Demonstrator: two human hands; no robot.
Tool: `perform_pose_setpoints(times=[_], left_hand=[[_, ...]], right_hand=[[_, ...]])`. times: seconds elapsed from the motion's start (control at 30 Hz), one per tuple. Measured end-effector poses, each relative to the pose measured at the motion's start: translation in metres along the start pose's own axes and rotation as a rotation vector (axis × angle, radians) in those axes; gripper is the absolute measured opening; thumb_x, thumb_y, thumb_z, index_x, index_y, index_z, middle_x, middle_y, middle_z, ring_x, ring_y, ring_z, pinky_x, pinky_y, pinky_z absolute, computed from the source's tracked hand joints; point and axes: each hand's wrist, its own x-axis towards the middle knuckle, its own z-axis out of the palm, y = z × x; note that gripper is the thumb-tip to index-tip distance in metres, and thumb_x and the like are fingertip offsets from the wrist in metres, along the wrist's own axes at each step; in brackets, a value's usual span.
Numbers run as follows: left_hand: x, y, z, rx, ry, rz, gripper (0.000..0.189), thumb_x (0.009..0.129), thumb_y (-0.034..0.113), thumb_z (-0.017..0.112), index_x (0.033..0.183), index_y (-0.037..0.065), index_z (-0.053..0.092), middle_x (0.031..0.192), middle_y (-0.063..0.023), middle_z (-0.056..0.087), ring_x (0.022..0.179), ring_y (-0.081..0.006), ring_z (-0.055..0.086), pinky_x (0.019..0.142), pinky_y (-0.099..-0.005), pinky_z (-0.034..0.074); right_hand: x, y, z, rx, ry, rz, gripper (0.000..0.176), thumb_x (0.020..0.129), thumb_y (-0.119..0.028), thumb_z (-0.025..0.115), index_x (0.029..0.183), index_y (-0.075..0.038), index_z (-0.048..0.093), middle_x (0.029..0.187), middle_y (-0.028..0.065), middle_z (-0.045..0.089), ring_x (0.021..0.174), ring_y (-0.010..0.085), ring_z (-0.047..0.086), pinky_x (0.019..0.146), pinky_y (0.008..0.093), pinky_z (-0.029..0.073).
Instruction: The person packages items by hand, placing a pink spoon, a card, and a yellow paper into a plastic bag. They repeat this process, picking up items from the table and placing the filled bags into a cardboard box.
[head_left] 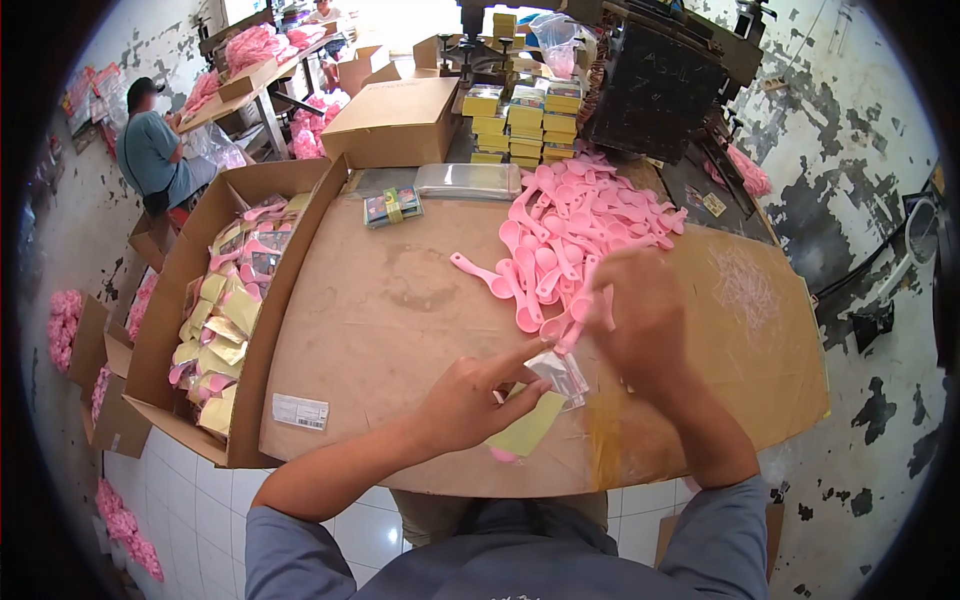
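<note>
My left hand [470,400] pinches a small clear plastic bag [562,374] over a yellow card [528,428] at the near edge of the cardboard worktop [390,300]. My right hand [640,320] grips a few pink plastic spoons [585,305], their ends pointing down towards the bag's mouth. Just beyond lies a big heap of loose pink spoons [575,225]. A pink piece [502,456] peeks out from under the yellow card.
An open carton [235,300] at the left holds several packed yellow-and-pink packets. A packet bundle [392,207] and clear bags [468,180] lie at the back, with stacked yellow boxes [525,120] and a dark machine [660,85] behind. Another person [150,150] sits far left.
</note>
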Motion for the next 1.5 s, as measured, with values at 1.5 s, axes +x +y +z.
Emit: perform_pose_setpoints(times=[1.5], left_hand=[[0.002,0.003,-0.008,-0.38,0.045,-0.233,0.043,0.102,0.004,0.064,0.144,-0.003,0.054,0.106,-0.0138,0.079,0.092,-0.0089,0.072,0.08,-0.0241,0.057]], right_hand=[[-0.161,0.261,-0.144,-0.848,-0.263,0.757,0.043,0.099,0.001,0.054,0.142,-0.001,0.051,0.113,0.0215,0.072,0.103,0.0363,0.07,0.087,0.0437,0.055]])
